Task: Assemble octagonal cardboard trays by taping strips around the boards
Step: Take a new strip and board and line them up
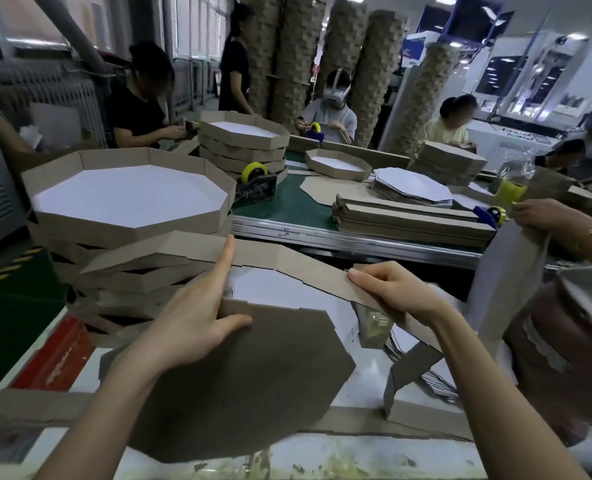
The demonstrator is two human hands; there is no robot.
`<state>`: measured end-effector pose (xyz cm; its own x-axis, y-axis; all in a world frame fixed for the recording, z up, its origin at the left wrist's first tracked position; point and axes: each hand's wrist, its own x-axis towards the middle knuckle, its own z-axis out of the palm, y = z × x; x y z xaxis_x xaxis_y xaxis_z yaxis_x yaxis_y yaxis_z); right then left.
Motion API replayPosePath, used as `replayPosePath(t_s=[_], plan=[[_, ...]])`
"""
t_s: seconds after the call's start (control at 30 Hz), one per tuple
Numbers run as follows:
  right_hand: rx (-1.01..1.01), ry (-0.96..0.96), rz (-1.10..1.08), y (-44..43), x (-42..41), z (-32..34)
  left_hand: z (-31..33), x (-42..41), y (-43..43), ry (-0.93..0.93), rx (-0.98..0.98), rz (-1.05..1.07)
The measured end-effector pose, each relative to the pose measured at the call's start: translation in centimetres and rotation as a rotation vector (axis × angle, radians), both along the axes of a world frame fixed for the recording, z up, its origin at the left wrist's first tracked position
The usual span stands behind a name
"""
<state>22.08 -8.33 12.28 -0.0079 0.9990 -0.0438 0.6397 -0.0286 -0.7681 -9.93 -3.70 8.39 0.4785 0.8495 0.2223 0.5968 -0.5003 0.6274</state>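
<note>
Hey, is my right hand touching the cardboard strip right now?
Touching. The head view shows the right hand pinching the cardboard strip at its edge, fingers curled over it with no gap.

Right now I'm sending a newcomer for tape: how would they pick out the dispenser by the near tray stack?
Start at the tall stack of finished trays on the left; the green belt runs just right of it. The tape dispenser stands on that belt beside the stack: black body, yellow roll, unlike the blue dispenser farther right.

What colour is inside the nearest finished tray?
The tray is white inside, with brown walls; the head view shows it.
</note>
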Motion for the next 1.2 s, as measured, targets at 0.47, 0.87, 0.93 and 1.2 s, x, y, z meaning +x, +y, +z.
replayPosePath(t_s=[0.47, 0.87, 0.93, 1.2], plan=[[-0.157, -0.119, -0.198, 1.3, 2.4, -7.0, -0.9, -2.3, -0.6, -0.044, 0.029, 0.035], [-0.160, -0.197, -0.217, -1.8, 6.6, -8.7, 0.2, 2.2, -1.3, 0.057, 0.092, -0.064], [-0.053, -0.222, -0.234, -0.9, 5.0, -7.3, 0.4, 3.5, -1.5, 0.086, 0.124, -0.092], [0.049, 0.176, -0.024, 4.8, -7.7, 2.0, 0.8, 5.9, -2.1, 0.095, 0.172, -0.171]])
